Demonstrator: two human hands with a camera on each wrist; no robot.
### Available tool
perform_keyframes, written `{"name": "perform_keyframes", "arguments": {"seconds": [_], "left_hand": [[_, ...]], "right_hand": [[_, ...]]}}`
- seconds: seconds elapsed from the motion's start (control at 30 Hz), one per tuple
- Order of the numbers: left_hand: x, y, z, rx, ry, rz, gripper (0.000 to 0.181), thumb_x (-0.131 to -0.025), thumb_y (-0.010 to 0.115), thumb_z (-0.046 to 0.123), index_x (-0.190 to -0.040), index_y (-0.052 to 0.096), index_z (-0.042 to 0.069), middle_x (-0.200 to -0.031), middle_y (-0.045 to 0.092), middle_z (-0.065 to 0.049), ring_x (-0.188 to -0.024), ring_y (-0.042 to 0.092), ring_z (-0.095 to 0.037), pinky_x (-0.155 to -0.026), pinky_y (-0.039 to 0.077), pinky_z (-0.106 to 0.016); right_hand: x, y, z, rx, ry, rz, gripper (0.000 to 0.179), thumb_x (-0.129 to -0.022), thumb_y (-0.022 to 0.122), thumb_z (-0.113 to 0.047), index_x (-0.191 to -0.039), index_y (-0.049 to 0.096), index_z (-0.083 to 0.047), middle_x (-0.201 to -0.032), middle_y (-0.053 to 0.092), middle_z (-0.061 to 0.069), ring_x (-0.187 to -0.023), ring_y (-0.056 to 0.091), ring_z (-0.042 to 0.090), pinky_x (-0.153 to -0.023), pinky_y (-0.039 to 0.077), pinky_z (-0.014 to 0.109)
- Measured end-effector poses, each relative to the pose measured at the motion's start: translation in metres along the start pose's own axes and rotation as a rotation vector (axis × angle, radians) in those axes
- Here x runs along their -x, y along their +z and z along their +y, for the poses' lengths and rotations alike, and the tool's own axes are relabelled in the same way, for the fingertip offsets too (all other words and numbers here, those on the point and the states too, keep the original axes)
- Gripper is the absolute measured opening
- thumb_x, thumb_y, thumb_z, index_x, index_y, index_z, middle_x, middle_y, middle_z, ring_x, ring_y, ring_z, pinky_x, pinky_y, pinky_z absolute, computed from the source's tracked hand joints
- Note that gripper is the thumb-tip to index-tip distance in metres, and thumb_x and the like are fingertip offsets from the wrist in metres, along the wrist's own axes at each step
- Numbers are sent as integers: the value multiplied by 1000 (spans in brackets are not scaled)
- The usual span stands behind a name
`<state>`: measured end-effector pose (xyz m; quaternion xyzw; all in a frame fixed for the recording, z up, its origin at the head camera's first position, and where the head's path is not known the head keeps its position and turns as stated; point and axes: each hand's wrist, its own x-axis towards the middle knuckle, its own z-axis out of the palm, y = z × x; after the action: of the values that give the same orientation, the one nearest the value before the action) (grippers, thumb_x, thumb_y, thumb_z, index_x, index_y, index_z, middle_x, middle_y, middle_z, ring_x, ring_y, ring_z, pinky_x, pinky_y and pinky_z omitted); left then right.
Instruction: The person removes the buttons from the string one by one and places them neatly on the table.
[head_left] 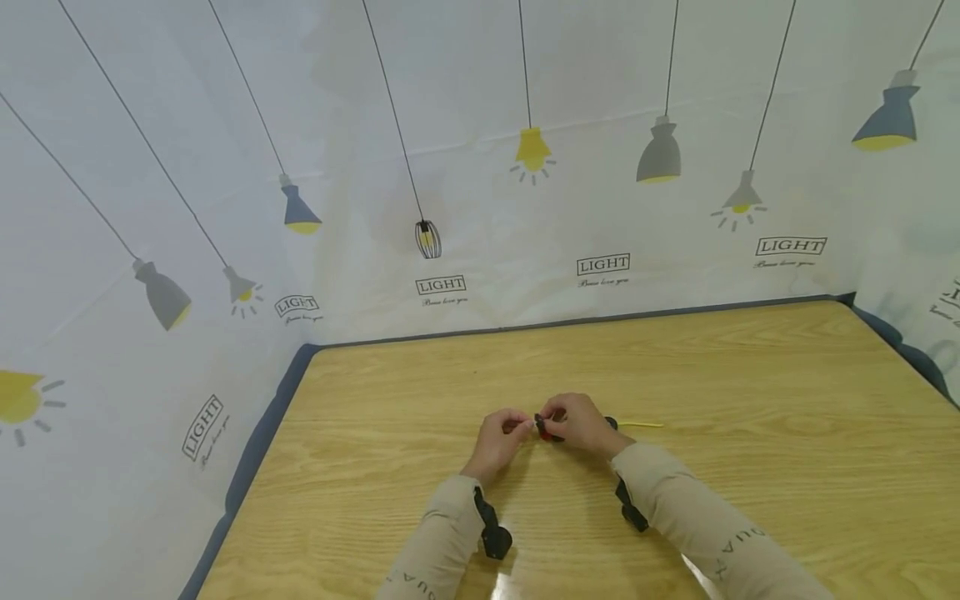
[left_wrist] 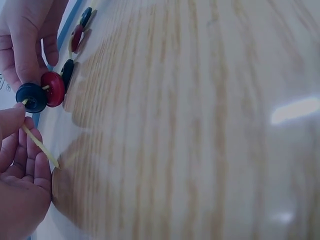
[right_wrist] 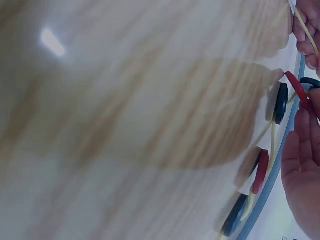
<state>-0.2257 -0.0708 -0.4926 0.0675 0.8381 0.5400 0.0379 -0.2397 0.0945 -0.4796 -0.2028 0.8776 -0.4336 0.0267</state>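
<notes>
In the head view both hands meet over the table, working on a yellow cord [head_left: 641, 425] strung with black and red buttons. My left hand [head_left: 497, 440] pinches the cord just beside the foremost black button [left_wrist: 31, 98]; a loose cord end [left_wrist: 42, 146] hangs past its fingers. Thumb and fingers of my right hand [head_left: 579, 425] grip that black button at its edge. Close behind it on the cord is a red button [left_wrist: 53, 89]. Farther along, another black button [right_wrist: 281, 104], a red button [right_wrist: 261, 172] and a black button [right_wrist: 236, 216] rest near the tabletop.
The hands are above a wood-grain table [head_left: 787, 375] with a dark blue edge along its back and sides. Behind it hangs a white sheet [head_left: 480, 200] printed with lamps. Dark wrist devices [head_left: 495, 537] sit under both beige sleeves [head_left: 435, 533].
</notes>
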Motion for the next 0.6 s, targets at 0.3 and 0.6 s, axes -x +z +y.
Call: {"name": "perform_keyframes", "arguments": {"seconds": [0.3, 0.6], "left_hand": [[0, 0, -1, -9, 11, -14, 13, -87, 59, 11, -89, 62, -2, -84, 61, -5, -76, 53, -12, -70, 45, -26], [0, 0, -2, 19, 13, -8, 13, -86, 60, 7, -90, 62, -4, -85, 62, -8, -76, 54, -12, -69, 45, -25]], "right_hand": [[1, -1, -1, 31, -32, 7, 3, -81, 63, -5, -80, 64, -2, -74, 61, 0, -66, 52, 9, -59, 44, 24], [-2, 3, 1, 46, -54, 10, 4, -81, 64, -5, -79, 63, -3, -70, 59, -2, -61, 48, 8, -55, 41, 23]]}}
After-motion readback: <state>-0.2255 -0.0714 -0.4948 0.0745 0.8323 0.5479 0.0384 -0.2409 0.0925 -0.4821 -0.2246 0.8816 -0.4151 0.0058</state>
